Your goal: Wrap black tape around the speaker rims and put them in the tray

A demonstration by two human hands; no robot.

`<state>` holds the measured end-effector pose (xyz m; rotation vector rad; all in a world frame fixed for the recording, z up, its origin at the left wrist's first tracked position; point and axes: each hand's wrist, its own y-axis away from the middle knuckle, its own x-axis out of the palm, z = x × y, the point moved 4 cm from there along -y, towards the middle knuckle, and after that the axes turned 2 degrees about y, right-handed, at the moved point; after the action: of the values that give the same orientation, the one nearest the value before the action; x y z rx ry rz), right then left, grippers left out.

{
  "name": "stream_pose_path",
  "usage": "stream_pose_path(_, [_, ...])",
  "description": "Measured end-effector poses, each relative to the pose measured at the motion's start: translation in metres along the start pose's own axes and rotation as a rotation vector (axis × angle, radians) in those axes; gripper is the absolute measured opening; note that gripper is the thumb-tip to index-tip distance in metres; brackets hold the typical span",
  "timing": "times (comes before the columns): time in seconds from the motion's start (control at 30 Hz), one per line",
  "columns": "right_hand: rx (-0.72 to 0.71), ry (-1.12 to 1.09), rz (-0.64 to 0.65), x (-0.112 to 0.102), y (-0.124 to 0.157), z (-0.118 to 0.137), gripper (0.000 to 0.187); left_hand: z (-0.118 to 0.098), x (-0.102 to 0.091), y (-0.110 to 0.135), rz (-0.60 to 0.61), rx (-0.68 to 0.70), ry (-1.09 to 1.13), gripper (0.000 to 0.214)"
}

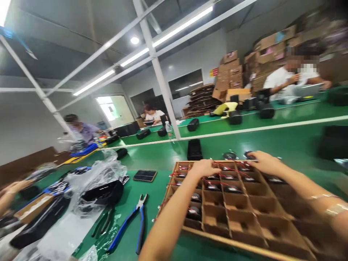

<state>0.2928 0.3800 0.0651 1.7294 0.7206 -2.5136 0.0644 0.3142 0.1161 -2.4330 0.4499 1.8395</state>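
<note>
A cardboard box with dividers (pixel 241 221) lies in front of me, several of its cells holding small round black speakers (pixel 194 212) with red wires. My left hand (pixel 203 169) is over the back-left cells, among the red wires; its fingertips are hidden, so I cannot tell what they hold. At the far right edge of the box, the fingers of my right hand (pixel 263 160) are bent around the rim of a round black speaker (pixel 248 155). Another round speaker (pixel 230 155) lies on the green table just behind the box.
Left of the box are blue-handled pliers (pixel 140 210), a phone-like dark slab (pixel 145 175), plastic wrap (pixel 94 177) and a black case (pixel 104 194). A black box-shaped housing (pixel 194 149) stands behind. Co-workers sit around; one person's hand (pixel 16 186) shows at left.
</note>
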Motion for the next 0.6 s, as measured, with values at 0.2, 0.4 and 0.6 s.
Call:
stream_pose_path(0.2, [0.016, 0.115, 0.092, -0.016, 0.067, 0.048, 0.023, 0.033, 0.012, 0.096, -0.27, 0.015, -0.049, 0.029])
stream_pose_path(0.4, [-0.097, 0.121, 0.029, -0.015, 0.108, 0.116, 0.02, 0.016, 0.03, 0.114, -0.423, -0.146, -0.085, 0.026])
stream_pose_path(0.6, [-0.127, 0.106, -0.1, 0.003, 0.106, 0.142, 0.032, 0.004, 0.047, 0.102, -0.463, -0.352, -0.075, 0.035])
